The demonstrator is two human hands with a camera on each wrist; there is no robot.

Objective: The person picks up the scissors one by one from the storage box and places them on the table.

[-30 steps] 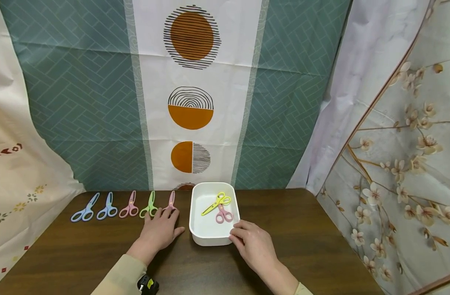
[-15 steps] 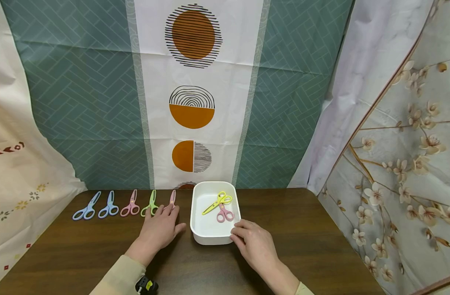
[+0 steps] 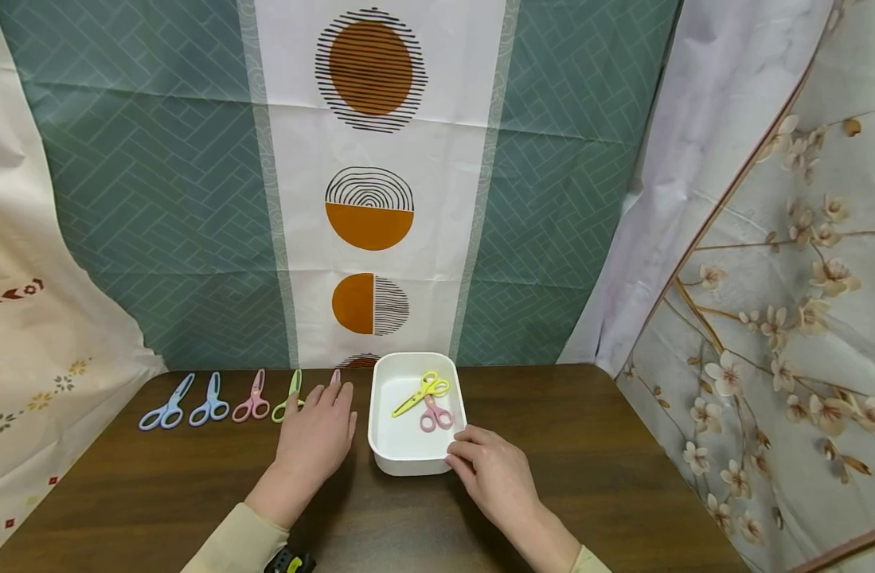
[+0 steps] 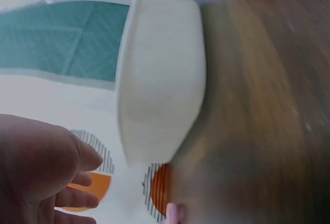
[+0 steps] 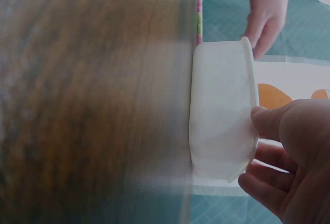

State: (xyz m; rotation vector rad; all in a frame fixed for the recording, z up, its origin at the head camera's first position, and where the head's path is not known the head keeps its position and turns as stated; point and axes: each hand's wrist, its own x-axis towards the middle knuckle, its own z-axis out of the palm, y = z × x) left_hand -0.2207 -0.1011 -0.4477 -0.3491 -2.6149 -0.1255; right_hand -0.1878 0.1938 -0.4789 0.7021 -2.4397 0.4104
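Note:
My left hand (image 3: pixel 315 434) hovers over the right end of a row of small plastic scissors, fingers extended and holding nothing. Below its fingertips, only the tip of a pink pair of scissors (image 3: pixel 335 376) shows; the rest is hidden. The green scissors (image 3: pixel 294 383) lie just left of it, partly covered. With thumb and fingers, my right hand (image 3: pixel 498 477) pinches the near right corner of a white plastic box (image 3: pixel 412 467), also seen in the right wrist view. Inside the box, yellow scissors (image 3: pixel 408 403) lie across pink scissors (image 3: pixel 431 407).
Farther left in the row are two blue scissors, one at the far left (image 3: pixel 182 390) and a second blue pair (image 3: pixel 213 387), then pink scissors (image 3: pixel 257 387). The brown wooden table (image 3: pixel 566 446) ends at a patterned curtain (image 3: pixel 552 239) behind the box.
My left hand has lifted from the scissors row and shifted slightly right, its thumb drawn in towards the fingers. The right hand and the box have stayed put.

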